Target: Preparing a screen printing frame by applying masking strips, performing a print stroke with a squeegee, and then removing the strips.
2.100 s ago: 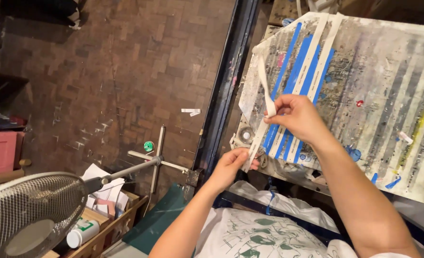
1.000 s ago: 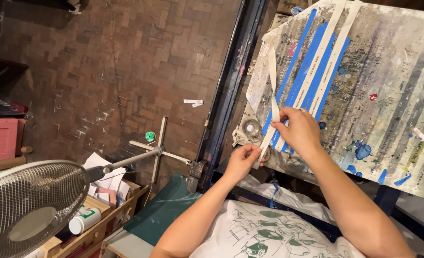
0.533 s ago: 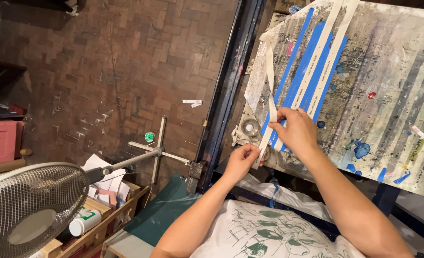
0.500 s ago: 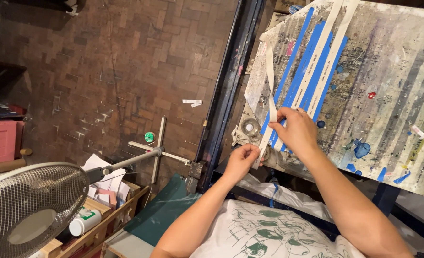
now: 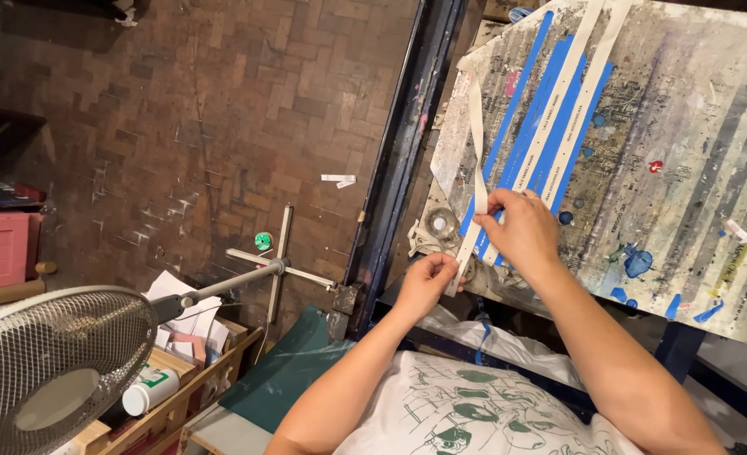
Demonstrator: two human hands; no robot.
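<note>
Right hand (image 5: 521, 232): closed in a pinch on a white tape strip (image 5: 477, 143), thumb and fingertips meeting at the strip's bend, over the near left part of the board.
Left hand (image 5: 428, 282): pinched shut on the lower end of the same strip, just below and left of the right hand, at the bench's near edge.
White tape strip: held between the two hands — its upper length is seen rising from the right hand's fingers toward the board's far left corner, lifted partly clear of the surface; how much of it is stuck down cannot be told.
Board on the bench (image 5: 685, 152): a paint-spattered grey panel, tilted across the upper right of the view, streaked with blue, yellow and dark marks.
Blue tape bands (image 5: 550, 143): several laid side by side, running diagonally up the board from the right hand.
Other white strips (image 5: 584, 76): two laid over the blue bands, parallel to them.
Tape roll (image 5: 439, 224): a small ring lying flat on the board's near left corner, just left of the hands.
Floor (image 5: 222, 109): brown brick paving — a metal stand's crossed foot (image 5: 279, 265) is set on it.
Fan (image 5: 53, 371): a wire-caged head at lower left, beside a wooden crate (image 5: 171, 404) of papers and a white bottle (image 5: 150, 389).
</note>
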